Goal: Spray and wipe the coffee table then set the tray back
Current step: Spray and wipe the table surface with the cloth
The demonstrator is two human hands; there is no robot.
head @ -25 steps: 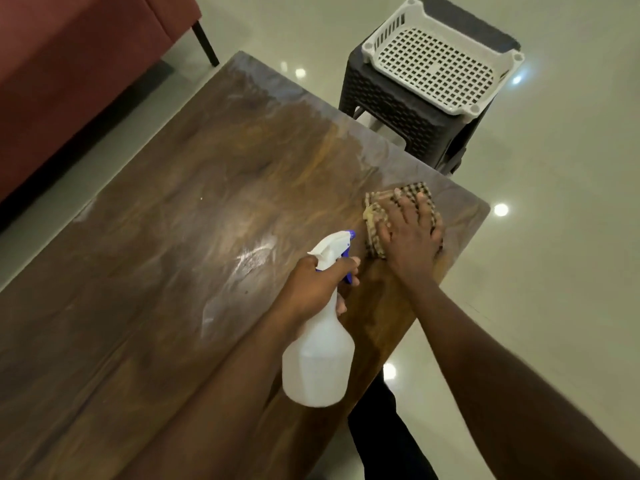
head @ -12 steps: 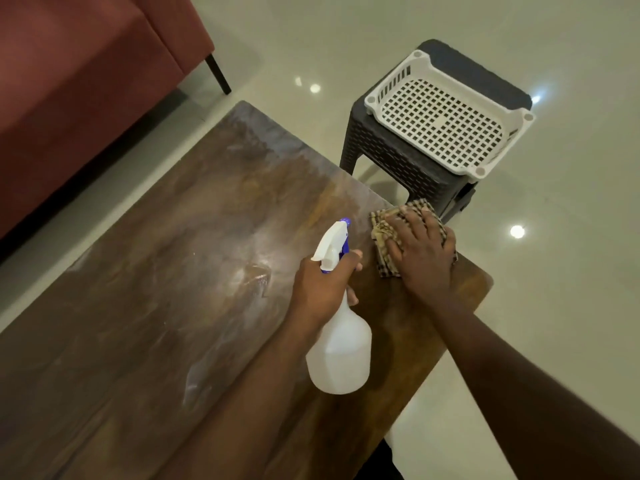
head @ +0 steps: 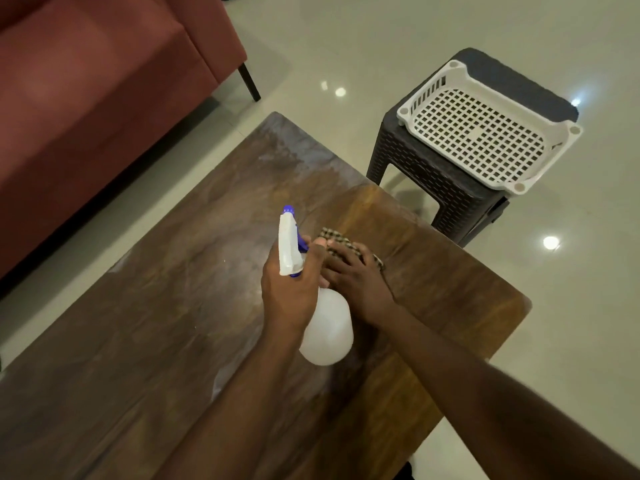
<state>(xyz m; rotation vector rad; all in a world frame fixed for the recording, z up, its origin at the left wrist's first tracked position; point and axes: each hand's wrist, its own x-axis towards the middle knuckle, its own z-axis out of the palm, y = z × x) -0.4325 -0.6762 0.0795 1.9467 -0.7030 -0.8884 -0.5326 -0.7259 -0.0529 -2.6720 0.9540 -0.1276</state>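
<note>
Head view: since the frame half a second back, the right hand (head: 358, 277) has slid the checked cloth (head: 341, 243) leftward along the coffee table (head: 173, 323), away from the right-hand edge where it was pressing before, and it now lies just beside the spray bottle (head: 323, 327), with the two hands close together and partly overlapping in the view. The left hand (head: 292, 289) has turned as well, so the bottle's white trigger head with its blue nozzle now points up and away toward the far end of the table rather than off to the right. That hand is wrapped round the bottle's neck, fingers curled at the trigger, and the white body hangs below it above the wood. The right hand lies flat, fingers spread and fairly straight, pressing down on the cloth, which shows only at the fingertips and along the hand's right side. The wooden top shows pale streaky patches near its far corner and left of the bottle. The white perforated tray (head: 429, 85) sits off the table, on top of a dark woven-look stool (head: 415, 168) past the table's far right edge. A red sofa (head: 86, 98) stands at the left on the glossy tiled floor (head: 346, 36).
</note>
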